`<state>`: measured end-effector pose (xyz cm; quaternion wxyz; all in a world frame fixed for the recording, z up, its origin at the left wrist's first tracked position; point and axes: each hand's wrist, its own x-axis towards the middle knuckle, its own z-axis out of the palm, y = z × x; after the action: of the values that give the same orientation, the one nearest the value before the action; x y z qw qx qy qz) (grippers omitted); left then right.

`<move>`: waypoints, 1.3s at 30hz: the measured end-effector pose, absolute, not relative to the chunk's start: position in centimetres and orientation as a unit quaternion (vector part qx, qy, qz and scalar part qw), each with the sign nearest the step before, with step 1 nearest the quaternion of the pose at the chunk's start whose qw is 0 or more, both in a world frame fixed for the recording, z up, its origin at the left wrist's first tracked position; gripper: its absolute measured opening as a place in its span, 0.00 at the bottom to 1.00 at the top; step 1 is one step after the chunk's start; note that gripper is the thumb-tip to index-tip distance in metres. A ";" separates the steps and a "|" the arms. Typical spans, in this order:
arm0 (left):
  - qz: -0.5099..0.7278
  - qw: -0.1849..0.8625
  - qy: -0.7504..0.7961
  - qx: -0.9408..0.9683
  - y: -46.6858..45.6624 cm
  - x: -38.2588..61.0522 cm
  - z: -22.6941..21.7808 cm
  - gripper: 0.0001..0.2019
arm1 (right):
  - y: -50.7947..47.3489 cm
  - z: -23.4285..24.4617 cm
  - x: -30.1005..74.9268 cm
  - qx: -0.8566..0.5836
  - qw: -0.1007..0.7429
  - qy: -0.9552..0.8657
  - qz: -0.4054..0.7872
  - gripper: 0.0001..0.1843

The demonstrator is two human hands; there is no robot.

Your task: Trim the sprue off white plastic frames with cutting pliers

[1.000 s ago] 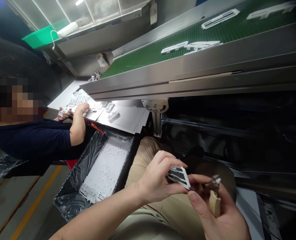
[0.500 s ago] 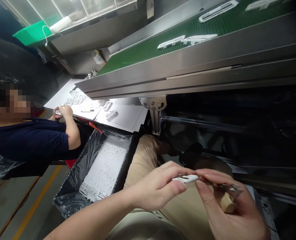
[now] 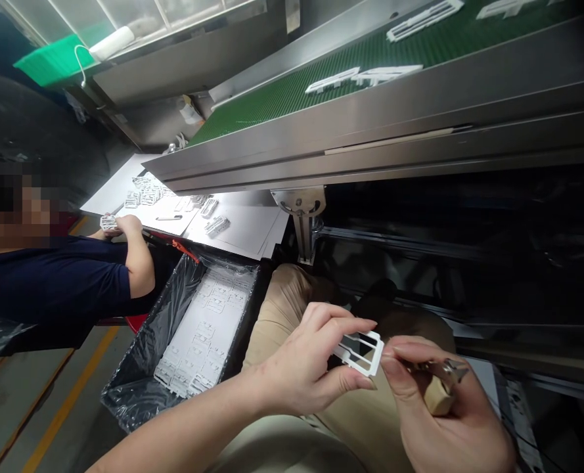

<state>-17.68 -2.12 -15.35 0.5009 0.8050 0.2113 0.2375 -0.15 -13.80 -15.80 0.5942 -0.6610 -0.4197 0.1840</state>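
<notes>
Over the lap [image 3: 355, 410], a white frame [image 3: 376, 355] is gripped by the left hand [image 3: 309, 355], a tool [image 3: 438, 397] by the right hand [image 3: 462, 420]; white pieces [image 3: 217, 304] are already laid in the box [image 3: 171, 305], others [image 3: 334, 80] are left on the belt [image 3: 272, 110].

Slotted white frame [image 3: 376, 355], tilted

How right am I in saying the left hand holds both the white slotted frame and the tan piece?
Not quite: the tan piece is in the right hand, as the head view shows. The left hand does hold the white slotted frame.
</notes>
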 end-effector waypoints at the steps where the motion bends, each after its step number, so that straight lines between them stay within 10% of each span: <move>1: 0.242 0.497 0.214 0.805 -2.0 -17.7 -15.4 0.34 | -13.6 -15.5 -0.3 -0.658 0.593 -0.423 0.191 0.05; 39: 0.230 0.514 0.238 0.791 -1.3 -18.4 -14.0 0.32 | -14.4 -15.0 4.3 -0.602 0.330 -0.726 -0.047 0.20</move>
<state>-18.38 -1.35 -14.01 0.5140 0.7913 0.2379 0.2305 4.25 -14.35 -15.00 0.3296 -0.6023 -0.7256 -0.0468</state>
